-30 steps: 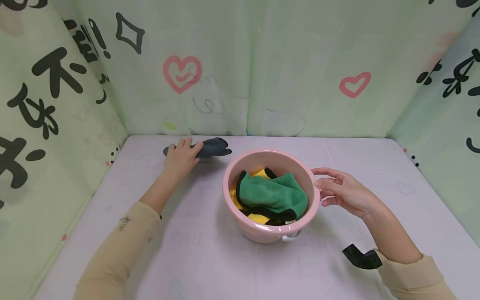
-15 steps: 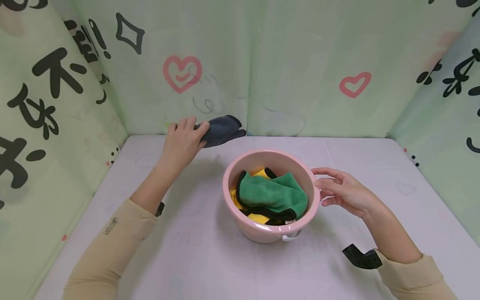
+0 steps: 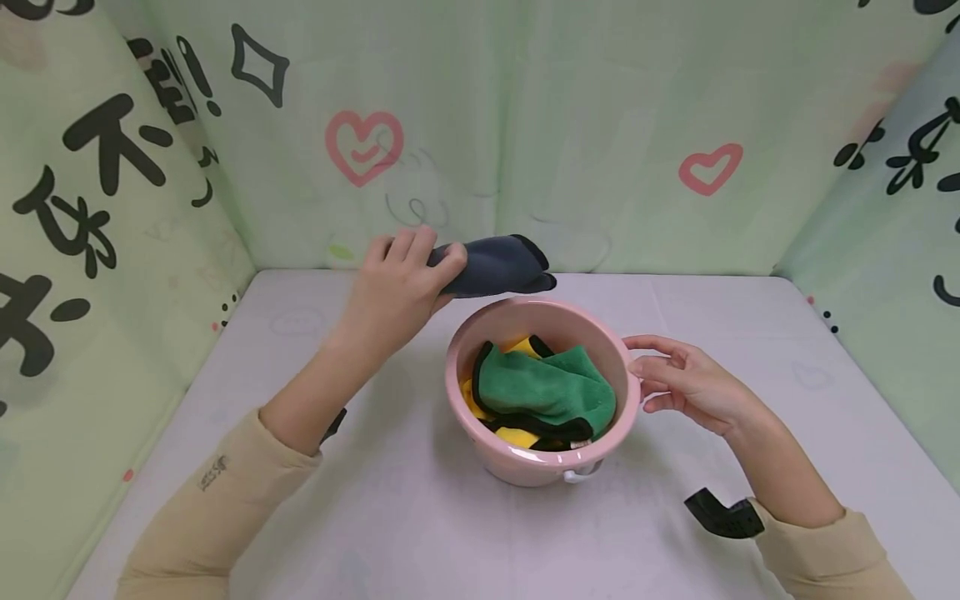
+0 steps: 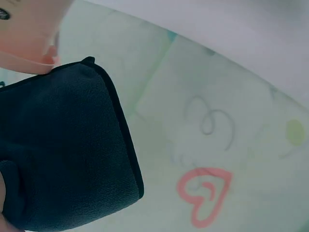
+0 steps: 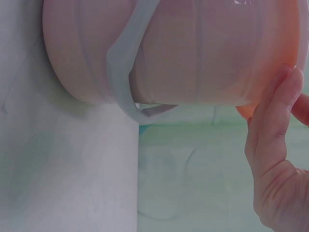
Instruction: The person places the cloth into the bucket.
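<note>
My left hand (image 3: 401, 287) grips a folded dark blue cloth (image 3: 495, 265) with black edging, raised behind the left side of a pink bucket (image 3: 463, 421). In the left wrist view the cloth (image 4: 72, 145) spreads wide and overlaps the bucket (image 4: 29, 34); only a sliver of the hand shows. At the bucket's right side, my right hand (image 3: 693, 383) pinches the rim. Its fingertips (image 5: 289, 77) lie just under the rim in the right wrist view. Inside the bucket a green cloth (image 3: 543, 387) with black edging lies over yellow cloth (image 3: 517, 437).
A pale handle (image 5: 120, 67) hangs down the bucket's side. The bucket stands on a white-covered table (image 3: 360, 517). Green printed curtains (image 3: 570, 125) enclose the back and both sides. Black bands (image 3: 723, 515) show at the wrists by the beige sleeves.
My left hand has lifted the dark blue cloth off the table's back left and carried it right, toward the bucket. The right hand and bucket have stayed put.
</note>
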A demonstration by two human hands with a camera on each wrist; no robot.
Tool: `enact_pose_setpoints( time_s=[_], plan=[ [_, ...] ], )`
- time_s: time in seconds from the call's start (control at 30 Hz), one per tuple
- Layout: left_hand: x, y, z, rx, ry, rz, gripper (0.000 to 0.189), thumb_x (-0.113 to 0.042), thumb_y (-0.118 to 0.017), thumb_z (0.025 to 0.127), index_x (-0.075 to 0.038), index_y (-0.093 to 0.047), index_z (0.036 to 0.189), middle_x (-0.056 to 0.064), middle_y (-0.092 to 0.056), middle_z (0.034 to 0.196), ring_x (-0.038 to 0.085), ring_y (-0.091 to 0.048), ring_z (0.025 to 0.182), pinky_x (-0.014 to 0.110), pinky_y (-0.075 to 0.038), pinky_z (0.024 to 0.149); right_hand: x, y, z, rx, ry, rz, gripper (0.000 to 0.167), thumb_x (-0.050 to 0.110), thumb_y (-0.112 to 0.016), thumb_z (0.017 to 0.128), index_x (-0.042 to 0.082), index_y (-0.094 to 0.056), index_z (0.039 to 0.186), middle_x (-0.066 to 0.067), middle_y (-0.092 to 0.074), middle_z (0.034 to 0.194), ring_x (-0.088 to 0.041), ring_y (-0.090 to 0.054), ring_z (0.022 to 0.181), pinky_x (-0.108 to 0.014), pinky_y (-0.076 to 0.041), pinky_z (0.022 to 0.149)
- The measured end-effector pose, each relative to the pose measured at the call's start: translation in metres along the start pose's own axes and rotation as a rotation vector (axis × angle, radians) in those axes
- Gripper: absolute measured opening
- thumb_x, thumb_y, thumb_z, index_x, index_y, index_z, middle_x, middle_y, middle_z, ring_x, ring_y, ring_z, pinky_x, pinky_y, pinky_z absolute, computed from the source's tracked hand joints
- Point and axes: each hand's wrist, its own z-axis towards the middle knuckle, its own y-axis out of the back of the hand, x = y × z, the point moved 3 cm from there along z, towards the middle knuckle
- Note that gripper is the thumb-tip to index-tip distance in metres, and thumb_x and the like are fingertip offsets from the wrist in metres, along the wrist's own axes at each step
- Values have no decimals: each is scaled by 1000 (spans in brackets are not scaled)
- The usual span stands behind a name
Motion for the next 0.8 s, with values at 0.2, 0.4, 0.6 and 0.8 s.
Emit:
enact_pose_setpoints(
  time_s=[0.2, 0.4, 0.6, 0.8],
  plan=[
    [-19, 22, 9, -118, -63, -27, 17, -19, -58, 88, -11, -47, 98, 15, -52, 90, 30, -53, 80, 41, -46, 67, -1, 0, 0, -16, -10, -11, 22, 8, -48, 93, 19, -52, 112, -1, -67, 84, -12, -64, 69, -25, -55, 61],
    [-38, 41, 12, -166, -118, -25, 23, -27, -62, 85, -13, -48, 96, 11, -51, 88, 26, -52, 77, 38, -45, 68, -3, 1, 0, -41, -21, -20, 22, 8, -49, 93, 17, -49, 113, -1, -66, 82, -12, -63, 68, -25, -55, 61],
    [-54, 45, 11, -173, -175, 11, 37, -37, -68, 76, -16, -47, 96, 6, -49, 85, 21, -48, 74, 32, -44, 66, -5, 2, 2, -34, -4, 5, 23, 7, -48, 93, 13, -44, 116, -2, -67, 85, -12, -63, 69, -25, -55, 60],
    [-68, 38, 7, -100, -225, -18, 28, -36, -60, 84, -16, -45, 96, 4, -48, 86, 20, -45, 73, 32, -42, 65, -5, 2, 2, 4, 20, 30, 22, 8, -47, 94, 19, -51, 113, -2, -67, 89, -12, -64, 71, -25, -55, 60]
  ],
)
